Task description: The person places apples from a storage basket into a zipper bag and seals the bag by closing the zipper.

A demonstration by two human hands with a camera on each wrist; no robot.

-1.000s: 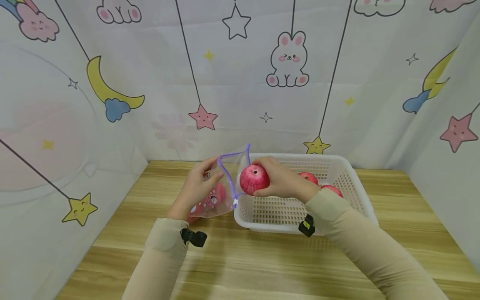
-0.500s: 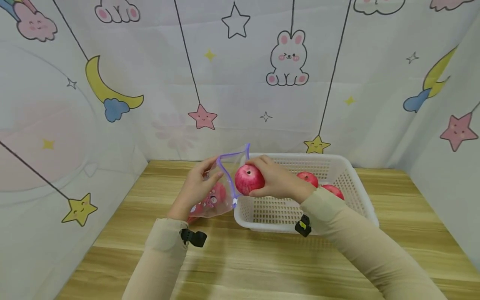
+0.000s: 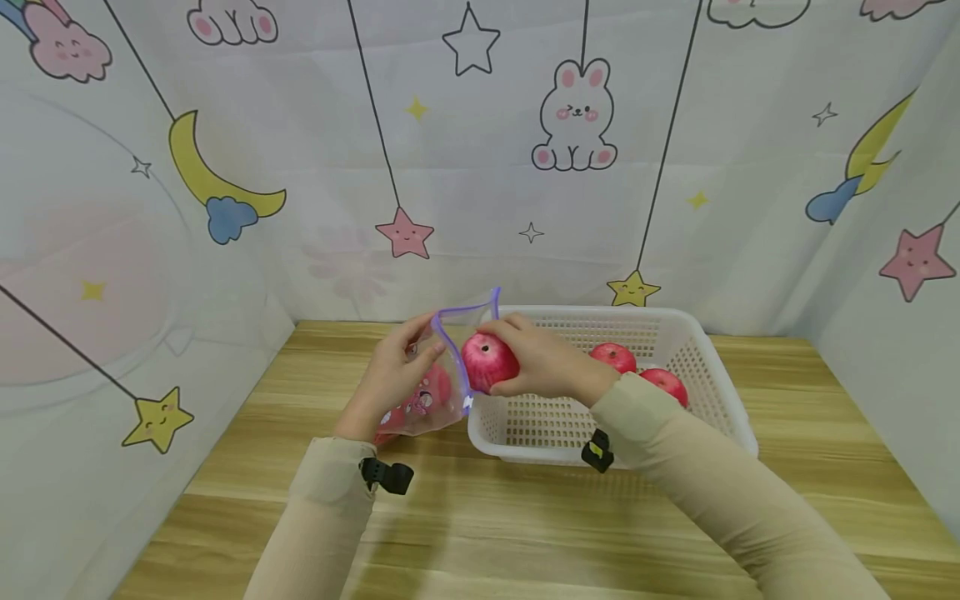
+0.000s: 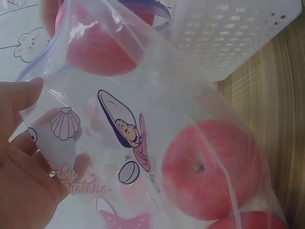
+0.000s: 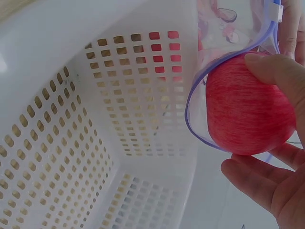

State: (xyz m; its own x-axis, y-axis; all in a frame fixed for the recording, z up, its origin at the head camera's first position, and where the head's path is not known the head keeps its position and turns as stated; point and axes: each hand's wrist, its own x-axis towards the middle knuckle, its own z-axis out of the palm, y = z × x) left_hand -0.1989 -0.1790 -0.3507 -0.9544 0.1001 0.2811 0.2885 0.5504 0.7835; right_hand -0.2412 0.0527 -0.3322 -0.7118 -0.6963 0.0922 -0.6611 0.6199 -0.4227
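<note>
My left hand (image 3: pixel 397 379) pinches the side of a clear, printed zip bag (image 3: pixel 452 410) near its purple-edged mouth, thumb in front and fingers behind. Its mouth stands open toward the right. With my right hand (image 3: pixel 546 360) I grip a red apple (image 3: pixel 489 364) at that opening. The right wrist view has the apple (image 5: pixel 248 105) partly inside the purple rim, thumb on one side and fingers beneath. Lower in the bag, the left wrist view shows an apple (image 4: pixel 212 167) through the film and part of another red apple (image 4: pixel 250 221).
A white perforated plastic basket (image 3: pixel 555 457) stands right of the bag on the wooden table (image 3: pixel 487 525). Two red apples, one farther back (image 3: pixel 615 357) and one nearer my sleeve (image 3: pixel 664 385), lie in its right part. A white printed curtain (image 3: pixel 480 183) hangs behind and at both sides.
My right hand has moved left with the apple, bringing it from beside the bag's mouth into the opening. The left hand and the bag have stayed almost still.
</note>
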